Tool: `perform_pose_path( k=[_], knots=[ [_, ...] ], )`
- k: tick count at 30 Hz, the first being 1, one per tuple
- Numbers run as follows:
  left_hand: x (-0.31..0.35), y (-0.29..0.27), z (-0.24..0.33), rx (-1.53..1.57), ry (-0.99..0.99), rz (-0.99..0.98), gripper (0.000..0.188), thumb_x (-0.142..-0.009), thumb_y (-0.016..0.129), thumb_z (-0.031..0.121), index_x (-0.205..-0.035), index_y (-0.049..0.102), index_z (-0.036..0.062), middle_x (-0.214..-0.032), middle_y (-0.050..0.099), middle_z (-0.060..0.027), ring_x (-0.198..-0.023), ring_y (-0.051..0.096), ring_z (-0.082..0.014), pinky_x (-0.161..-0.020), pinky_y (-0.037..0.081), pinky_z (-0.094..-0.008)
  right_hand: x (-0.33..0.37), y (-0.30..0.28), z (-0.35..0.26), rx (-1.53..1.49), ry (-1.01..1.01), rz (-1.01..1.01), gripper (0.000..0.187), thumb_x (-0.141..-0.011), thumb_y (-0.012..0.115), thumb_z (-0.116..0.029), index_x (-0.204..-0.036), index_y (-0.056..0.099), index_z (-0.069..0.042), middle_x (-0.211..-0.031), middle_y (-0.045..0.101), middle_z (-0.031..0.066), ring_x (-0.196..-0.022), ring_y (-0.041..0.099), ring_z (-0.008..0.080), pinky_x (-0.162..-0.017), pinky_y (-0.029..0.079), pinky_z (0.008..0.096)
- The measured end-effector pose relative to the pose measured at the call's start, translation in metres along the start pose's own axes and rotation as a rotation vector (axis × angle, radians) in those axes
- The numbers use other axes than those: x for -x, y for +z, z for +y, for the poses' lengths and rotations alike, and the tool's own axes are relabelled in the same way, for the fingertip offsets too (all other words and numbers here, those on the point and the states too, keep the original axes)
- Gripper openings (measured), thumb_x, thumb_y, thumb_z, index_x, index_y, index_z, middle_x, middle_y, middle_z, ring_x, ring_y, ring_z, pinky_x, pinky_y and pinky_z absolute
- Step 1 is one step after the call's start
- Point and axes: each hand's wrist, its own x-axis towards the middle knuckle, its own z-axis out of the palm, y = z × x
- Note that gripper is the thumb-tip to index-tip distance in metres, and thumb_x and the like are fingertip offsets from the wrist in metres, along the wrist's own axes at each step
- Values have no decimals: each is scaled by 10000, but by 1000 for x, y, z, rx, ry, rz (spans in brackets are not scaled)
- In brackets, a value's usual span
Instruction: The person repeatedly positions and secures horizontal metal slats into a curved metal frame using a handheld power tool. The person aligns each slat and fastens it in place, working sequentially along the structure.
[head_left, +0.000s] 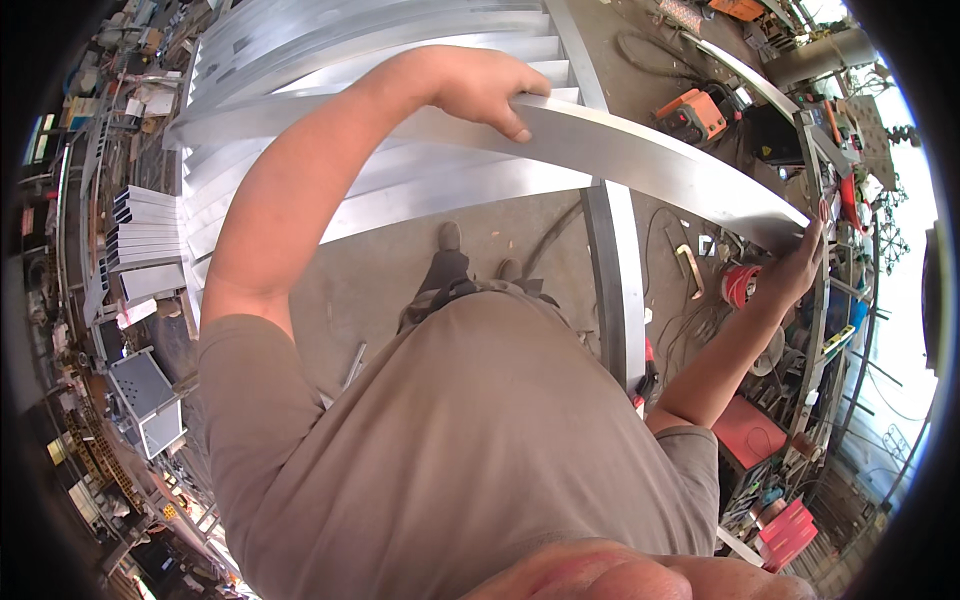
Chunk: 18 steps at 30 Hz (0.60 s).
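A long silver metal tube (640,165) runs across in front of me, from the far left to the right. Around its upper edge, near the middle, my left hand (490,92) is closed, thumb on the near face and the other fingers partly hidden over the top. At the tube's right end my right hand (795,268) grips it, with most of that grip hidden. Beneath and beyond the tube lie several similar silver tubes (400,205) side by side. They rest across a metal support rail (626,270).
An orange-and-black machine (692,115) and a red bucket (738,285) sit on the floor at right, among cables. A cluttered rack (815,330) stands beyond my right arm. Stacked tube ends (150,235) and a crowded bench (100,200) are at left.
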Motion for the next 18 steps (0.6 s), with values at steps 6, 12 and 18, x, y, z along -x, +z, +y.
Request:
perform_pose_path(
  k=[6,12,18],
  knots=[
    [64,42,-73,158,-205,-214,513,-872,820,293,-1273,672,10,-1225,708,-166,-1157,658,-272,-1007,514,-395,20,65,108,-777,756,-203,626,-849,762,-42,-1450,588,-16,-1397,643,155,-1239,639,317,-1039,520,410],
    [94,135,-103,518,-243,-106,430,-955,743,281,-1289,680,17,-1301,694,-133,-1260,626,-256,-1088,475,-369,38,90,128,-1133,1357,-199,444,-951,801,-290,-1270,718,7,-1249,682,111,-1079,669,250,-950,545,411],
    [98,213,-87,437,-249,-84,510,-924,807,361,-1285,679,24,-1199,666,-107,-1156,616,-271,-1018,485,-383,37,98,144,-998,1317,-302,515,-915,834,-331,-1252,688,31,-1256,671,143,-1060,682,286,-920,570,445]
  ],
)
